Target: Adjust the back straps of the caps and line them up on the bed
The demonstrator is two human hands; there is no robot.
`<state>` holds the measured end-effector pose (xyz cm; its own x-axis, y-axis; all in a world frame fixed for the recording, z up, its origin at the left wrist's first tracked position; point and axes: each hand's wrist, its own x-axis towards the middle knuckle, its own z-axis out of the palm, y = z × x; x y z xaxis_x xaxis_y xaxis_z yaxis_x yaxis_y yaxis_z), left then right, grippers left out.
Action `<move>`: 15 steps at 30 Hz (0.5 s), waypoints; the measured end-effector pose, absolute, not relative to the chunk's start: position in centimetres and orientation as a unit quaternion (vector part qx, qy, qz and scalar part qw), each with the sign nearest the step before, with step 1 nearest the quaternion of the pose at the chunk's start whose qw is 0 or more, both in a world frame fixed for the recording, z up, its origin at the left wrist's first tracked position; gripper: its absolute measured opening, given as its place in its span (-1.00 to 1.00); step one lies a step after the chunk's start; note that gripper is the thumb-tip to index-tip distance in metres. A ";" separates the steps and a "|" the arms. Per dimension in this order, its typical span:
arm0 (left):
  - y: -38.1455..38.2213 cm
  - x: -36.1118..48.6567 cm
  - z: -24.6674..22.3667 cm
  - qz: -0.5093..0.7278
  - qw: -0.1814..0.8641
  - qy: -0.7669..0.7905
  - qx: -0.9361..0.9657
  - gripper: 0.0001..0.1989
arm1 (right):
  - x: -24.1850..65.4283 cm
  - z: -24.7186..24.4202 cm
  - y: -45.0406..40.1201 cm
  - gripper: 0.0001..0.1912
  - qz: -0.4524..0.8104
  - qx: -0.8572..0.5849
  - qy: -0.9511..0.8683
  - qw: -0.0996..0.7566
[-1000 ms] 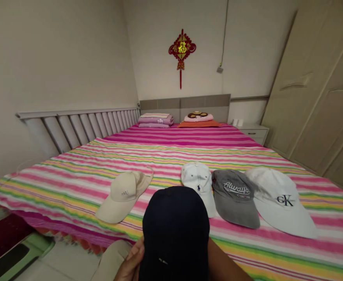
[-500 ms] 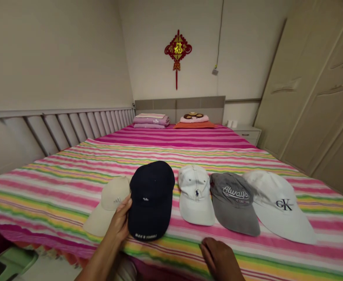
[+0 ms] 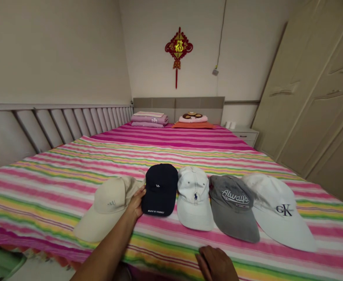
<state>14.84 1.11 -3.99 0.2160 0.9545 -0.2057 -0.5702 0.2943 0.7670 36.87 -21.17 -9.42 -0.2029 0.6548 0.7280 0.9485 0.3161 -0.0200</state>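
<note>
One navy cap (image 3: pixel 160 195) sits near the front of the bed, crown upward and brim toward the person, on the striped bedspread (image 3: pixel 156 242). The left hand (image 3: pixel 138 201) grips it by its left edge, thumb side in view; the fingers behind the cap are hidden from me. The right hand (image 3: pixel 216 262) hangs low by the near edge of the bed, fingers together and bent downward, and I can't tell how tightly they curl or whether they touch the cloth.

Close on the left is a beige cap (image 3: pixel 110 203), and the left hand and forearm cut across my view of its right side, crowding the gap. Just to the right, so near that I can't say if they touch, is a white cap (image 3: pixel 195 210) with a small dark emblem. Beyond it come a gray cap (image 3: pixel 232 218) reading "Always", then a larger white one, the GK cap (image 3: pixel 279 226), partly tucked behind the gray crown.

Farther off, purple folded bedding (image 3: pixel 151 119) and a pink bundle (image 3: pixel 191 119) on orange cloth (image 3: pixel 186 125) lie before the headboard (image 3: pixel 154 102). A slatted rail (image 3: pixel 75 121) runs along the left; a nightstand (image 3: pixel 249 136) and wardrobe (image 3: pixel 288 125) stand right.
</note>
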 end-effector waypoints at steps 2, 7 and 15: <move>1.2 14.9 -4.3 0.527 0.714 0.367 0.278 -0.58 | 36.9 -9.6 -21.2 -0.84 -0.221 -0.540 -0.745 0.325; 0.8 14.8 -4.3 0.528 0.686 0.405 0.295 -0.58 | 37.0 -10.0 -21.3 -0.86 -0.217 -0.541 -0.749 0.315; 1.0 15.0 -5.2 0.522 0.593 0.474 0.389 -0.63 | 37.0 -10.0 -21.2 -0.90 -0.207 -0.543 -0.745 0.326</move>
<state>14.99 1.02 -5.20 0.0052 0.9877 -0.1565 -0.2494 0.1529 0.9563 37.01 -21.24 -9.97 -0.1964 0.6748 0.7114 0.9452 0.3234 -0.0458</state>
